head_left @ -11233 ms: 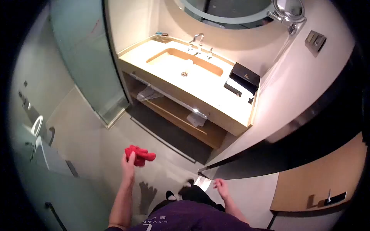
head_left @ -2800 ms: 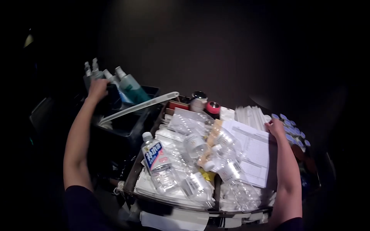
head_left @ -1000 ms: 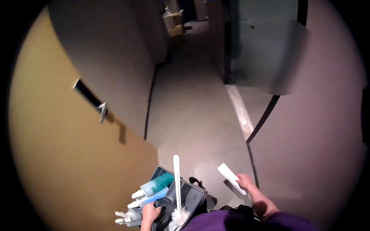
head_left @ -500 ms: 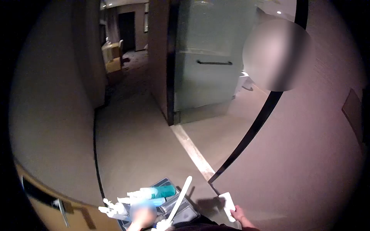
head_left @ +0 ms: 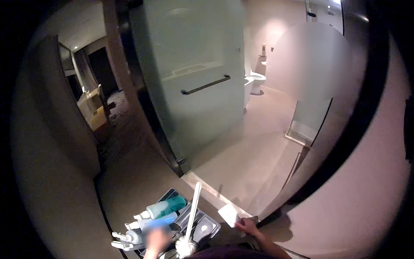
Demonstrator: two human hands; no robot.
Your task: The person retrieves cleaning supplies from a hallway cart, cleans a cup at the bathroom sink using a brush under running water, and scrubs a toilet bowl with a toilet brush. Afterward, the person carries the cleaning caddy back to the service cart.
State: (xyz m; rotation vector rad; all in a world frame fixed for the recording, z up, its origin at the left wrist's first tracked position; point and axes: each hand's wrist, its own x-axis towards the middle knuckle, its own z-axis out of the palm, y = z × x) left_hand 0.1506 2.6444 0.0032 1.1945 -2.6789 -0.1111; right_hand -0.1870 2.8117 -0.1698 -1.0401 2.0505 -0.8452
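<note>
Below me a dark grey caddy (head_left: pixel 217 224) is carried tilted. My left hand (head_left: pixel 157 239), blurred, lies over its middle, where the handle seems to be; the fingers do not show clearly, but the caddy travels with the hand. Inside it are a bottle with teal liquid (head_left: pixel 170 207), a blue-labelled bottle (head_left: pixel 159 221), white spray bottles (head_left: pixel 129 237) and a white toilet brush (head_left: pixel 195 207), its bristle head (head_left: pixel 185 247) toward me. My right hand (head_left: pixel 246 226) is closed on a white flat rectangular piece (head_left: pixel 229 215), whose kind I cannot make out.
A frosted glass door (head_left: pixel 198 116) with a dark bar handle (head_left: pixel 206 85) stands beside the bathroom opening. A pale threshold (head_left: pixel 207 187) crosses the floor. Further in is a toilet (head_left: pixel 257 77). A dark door frame (head_left: pixel 336 172) borders the right side; a desk (head_left: pixel 91 105) stands far left.
My view has turned right toward the bathroom, and I am closer to its threshold. The toilet has come into sight. Both hands keep their loads; the white piece has moved left in view.
</note>
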